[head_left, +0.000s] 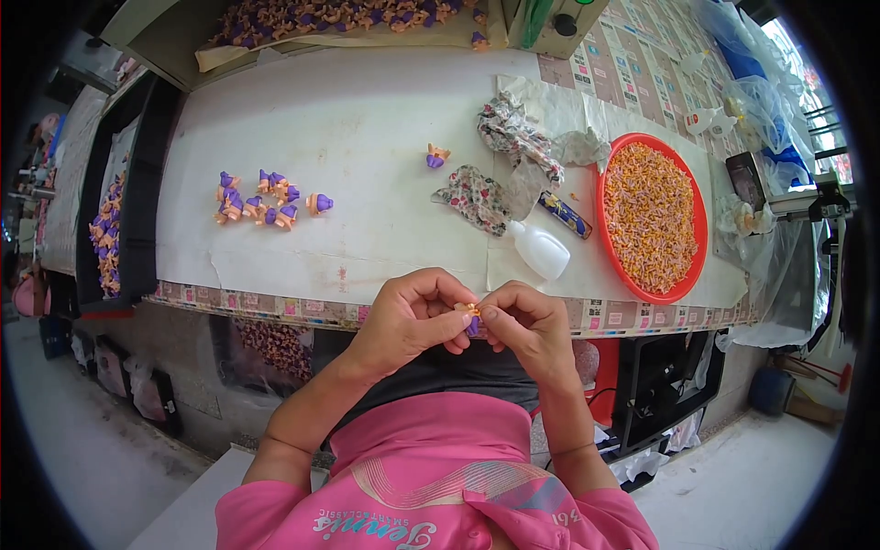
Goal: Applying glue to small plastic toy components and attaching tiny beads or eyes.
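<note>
Over the table's near edge, my left hand [417, 316] and my right hand [529, 323] meet, fingers pinched together. Between them is a small purple and peach plastic figure part [474, 323], with a bit of orange at its top; my fingers cover most of it. A similar loose purple and peach part [437, 156] lies farther up the table. To the left sits a cluster of several such parts [258, 202]. On the right, a round red tray [602, 220] holds a heap of tiny orange and pink pieces [653, 220].
A white plastic bottle [541, 251], a dark blue tube [566, 214] and crumpled floral cloths [513, 137] lie left of the tray. At the back stands a box of purple parts [339, 20]. A black crate [137, 202] with more parts borders the left side.
</note>
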Available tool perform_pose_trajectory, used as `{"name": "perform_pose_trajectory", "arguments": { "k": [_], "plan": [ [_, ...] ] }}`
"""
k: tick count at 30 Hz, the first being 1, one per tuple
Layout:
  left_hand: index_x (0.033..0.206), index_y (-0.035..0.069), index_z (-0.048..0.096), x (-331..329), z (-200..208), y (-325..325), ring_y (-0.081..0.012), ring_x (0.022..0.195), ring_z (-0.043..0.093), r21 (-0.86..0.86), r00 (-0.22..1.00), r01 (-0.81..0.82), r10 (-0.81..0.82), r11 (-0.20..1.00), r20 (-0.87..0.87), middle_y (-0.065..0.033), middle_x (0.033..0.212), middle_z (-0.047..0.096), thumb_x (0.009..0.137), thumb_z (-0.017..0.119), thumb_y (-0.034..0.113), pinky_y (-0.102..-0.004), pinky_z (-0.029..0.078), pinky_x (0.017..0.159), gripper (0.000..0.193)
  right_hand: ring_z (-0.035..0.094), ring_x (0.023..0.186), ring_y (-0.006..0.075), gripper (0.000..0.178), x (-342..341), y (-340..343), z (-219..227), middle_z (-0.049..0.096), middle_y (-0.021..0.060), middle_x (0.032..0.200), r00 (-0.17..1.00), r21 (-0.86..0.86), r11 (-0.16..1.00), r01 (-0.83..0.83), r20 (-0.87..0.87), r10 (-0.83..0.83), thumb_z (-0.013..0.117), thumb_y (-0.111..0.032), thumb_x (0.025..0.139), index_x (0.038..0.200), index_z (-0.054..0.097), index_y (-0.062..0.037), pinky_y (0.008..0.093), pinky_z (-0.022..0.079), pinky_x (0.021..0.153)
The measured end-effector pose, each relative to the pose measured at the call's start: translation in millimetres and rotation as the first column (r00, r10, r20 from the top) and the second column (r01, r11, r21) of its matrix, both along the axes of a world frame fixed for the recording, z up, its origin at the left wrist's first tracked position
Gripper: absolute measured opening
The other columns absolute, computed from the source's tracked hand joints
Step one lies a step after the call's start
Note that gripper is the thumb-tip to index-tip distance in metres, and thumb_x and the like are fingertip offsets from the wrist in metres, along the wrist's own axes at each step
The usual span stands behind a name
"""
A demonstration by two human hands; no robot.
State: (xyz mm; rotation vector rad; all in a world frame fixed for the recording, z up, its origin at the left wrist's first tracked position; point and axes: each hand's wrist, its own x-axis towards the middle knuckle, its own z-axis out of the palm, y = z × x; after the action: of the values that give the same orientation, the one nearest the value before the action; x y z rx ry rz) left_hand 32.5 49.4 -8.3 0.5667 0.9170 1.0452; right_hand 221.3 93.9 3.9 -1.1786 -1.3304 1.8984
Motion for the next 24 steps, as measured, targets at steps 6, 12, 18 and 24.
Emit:
{"name": "perform_pose_trajectory", "arguments": {
  "k": [6, 12, 18, 24],
  "plan": [
    [0.103, 0.000, 0.061, -25.0, 0.5, 8.9, -0.0067, 0.071, 0.060, 0.135, 0.942, -0.115, 0.152, 0.984, -0.301, -0.0024, 0.085, 0.061, 0.090, 0.061, 0.001, -0.0205, 0.052, 0.064, 0.013, 0.060, 0.072, 0.0128, 0.012, -7.4, 4.7, -0.2, 0.064, 0.0079, 0.086, 0.945, 0.672, 0.739, -0.048, 0.270, -0.184, 0.068, -0.002, 0.085, 0.097, 0.068, 0.0000, 0.0252, 0.048, 0.060],
    [0.095, 0.003, 0.067, -91.1, 0.6, 32.1, -0.0174, 0.076, 0.056, 0.572, 0.038, 0.008, 0.571, 0.820, -0.820, -0.0060, 0.085, 0.059, 0.078, 0.063, -0.004, -0.0285, 0.045, 0.064, 0.019, 0.058, 0.099, 0.0262, 0.022, 19.2, 37.1, -0.7, 0.063, 0.0112, 0.105, 0.739, 0.898, 0.429, -0.098, 0.355, -0.573, 0.069, -0.001, 0.081, 0.103, 0.069, -0.0028, 0.0358, 0.047, 0.084],
    [0.097, 0.006, 0.067, -79.0, 14.7, 66.8, -0.0280, 0.094, 0.053, 0.689, -0.089, 0.211, 0.716, 0.693, -0.693, -0.0093, 0.098, 0.059, 0.076, 0.065, -0.001, -0.0374, 0.044, 0.080, 0.022, 0.055, 0.105, 0.0318, 0.035, 19.1, 45.0, 0.3, 0.063, 0.0140, 0.111, 0.719, 0.841, 0.502, -0.201, 0.475, -0.508, 0.073, -0.011, 0.081, 0.114, 0.065, -0.0029, 0.0401, 0.045, 0.091],
    [0.106, 0.002, 0.064, -48.4, 4.6, 111.5, -0.0315, 0.094, 0.056, 0.702, 0.111, 0.260, 0.702, 0.663, -0.703, -0.0121, 0.100, 0.060, 0.081, 0.063, 0.000, -0.0401, 0.046, 0.083, 0.026, 0.059, 0.099, 0.0317, 0.040, 9.6, 36.6, 8.9, 0.063, 0.0146, 0.105, 0.740, 0.762, 0.616, -0.202, 0.530, -0.414, 0.078, -0.013, 0.077, 0.114, 0.064, -0.0028, 0.0393, 0.047, 0.087]
  ]
}}
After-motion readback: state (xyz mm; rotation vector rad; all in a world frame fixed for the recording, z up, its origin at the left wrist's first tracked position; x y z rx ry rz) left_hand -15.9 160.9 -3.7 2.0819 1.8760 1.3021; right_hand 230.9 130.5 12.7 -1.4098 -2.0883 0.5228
